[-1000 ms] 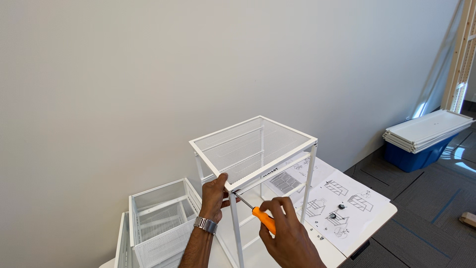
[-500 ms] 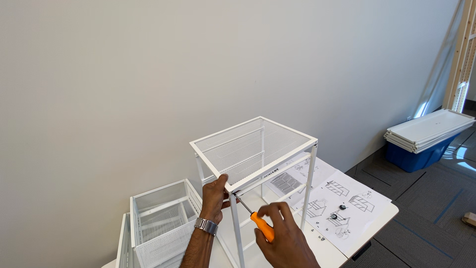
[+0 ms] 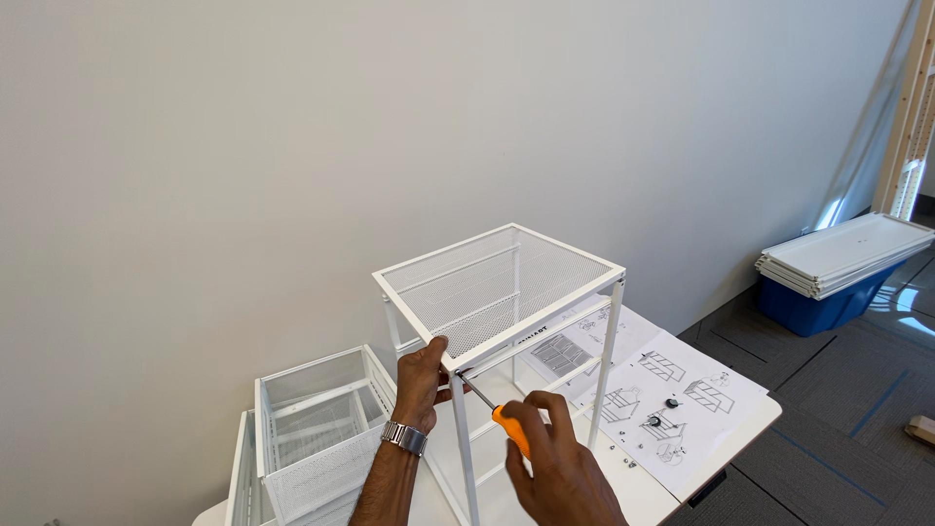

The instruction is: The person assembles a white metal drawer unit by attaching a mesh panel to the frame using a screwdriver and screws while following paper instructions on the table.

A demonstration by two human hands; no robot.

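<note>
The right hand (image 3: 555, 458) has its fingers clenched around the orange handle of a screwdriver (image 3: 497, 409), whose thin shaft runs up toward ten o'clock and meets the near front corner of a white metal frame (image 3: 502, 292). The left hand (image 3: 421, 382) grips that same corner post, thumb and fingers wrapped on the frame just under its mesh top; a metal wristwatch (image 3: 403, 437) sits on the wrist at six o'clock of the hand. The two hands are near each other, with the screwdriver tip between them at the corner joint.

The frame stands upright on a white table (image 3: 721, 438). At three o'clock of the right hand, an instruction sheet (image 3: 672, 375) with line drawings lies flat on the table, with a few small dark fittings (image 3: 662, 414) resting on it. At nine o'clock of the left hand stand white mesh baskets (image 3: 312, 429). Far out at two o'clock, a blue bin (image 3: 818, 302) on the dark floor carries a stack of white panels (image 3: 842, 253).
</note>
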